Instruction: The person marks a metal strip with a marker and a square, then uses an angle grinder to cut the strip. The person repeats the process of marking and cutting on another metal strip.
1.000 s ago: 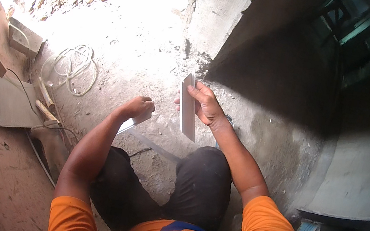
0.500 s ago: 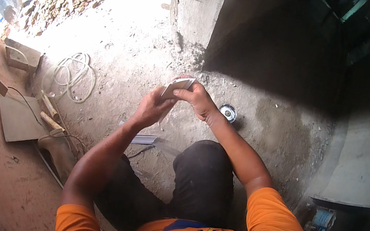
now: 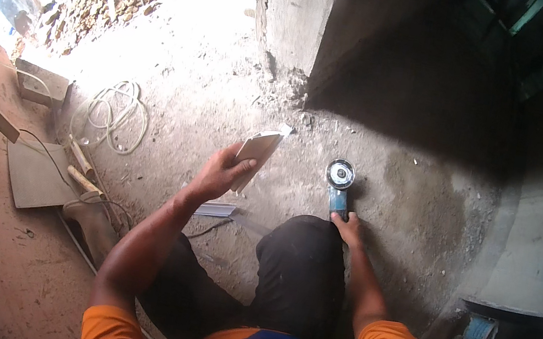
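My left hand (image 3: 219, 174) is closed around a short, pale flat strip with folded edges (image 3: 262, 149), held tilted above the floor; its material I cannot tell. To the right, my right hand (image 3: 348, 228) grips the lower end of a blue angle grinder (image 3: 337, 199). The grinder's round disc points away from me, just beyond my right knee. Below my left hand, a white ridged trim piece (image 3: 216, 210) lies on the floor, with a dark cord beside it.
A coiled pale hose or cable (image 3: 110, 115) lies at left, near a concrete block (image 3: 41, 85). A square board (image 3: 40, 175) and wooden-handled tools (image 3: 84, 180) sit nearer. Ahead stands a concrete pillar (image 3: 290, 15); at right is a large grey sheet (image 3: 534, 249).
My right hand has let go of the pale strip and moved down and right onto the angle grinder. My left hand still holds the strip, now slightly lower.
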Available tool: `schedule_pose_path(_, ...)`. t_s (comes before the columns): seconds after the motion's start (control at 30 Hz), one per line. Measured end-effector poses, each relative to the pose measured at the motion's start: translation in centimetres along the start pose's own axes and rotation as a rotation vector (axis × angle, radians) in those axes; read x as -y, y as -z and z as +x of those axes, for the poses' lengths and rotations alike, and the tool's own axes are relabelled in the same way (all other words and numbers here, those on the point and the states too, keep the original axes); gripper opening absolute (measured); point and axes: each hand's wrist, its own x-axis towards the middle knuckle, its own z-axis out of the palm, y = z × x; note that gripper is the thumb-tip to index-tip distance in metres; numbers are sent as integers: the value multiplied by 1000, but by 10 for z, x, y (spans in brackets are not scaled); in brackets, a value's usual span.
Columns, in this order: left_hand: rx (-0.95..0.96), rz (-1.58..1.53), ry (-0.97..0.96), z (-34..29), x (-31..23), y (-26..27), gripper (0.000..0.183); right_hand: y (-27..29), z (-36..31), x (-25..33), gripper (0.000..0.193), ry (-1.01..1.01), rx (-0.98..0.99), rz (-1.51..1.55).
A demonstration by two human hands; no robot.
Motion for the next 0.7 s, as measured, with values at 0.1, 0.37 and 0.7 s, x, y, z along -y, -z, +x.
schedule_pose_path(0.1,-3,-98,77,2,3,-7,45,5,5,-2,116,-43,170,-53)
schedule_pose_path(0.37,-292,558,-222,-6,-24,-7,45,30,20,55,87,-188,508,660)
schedule_pose_path(0.7,-525,940,-413,-31,-41,1,45,0,24,38,125,-144,187,190)
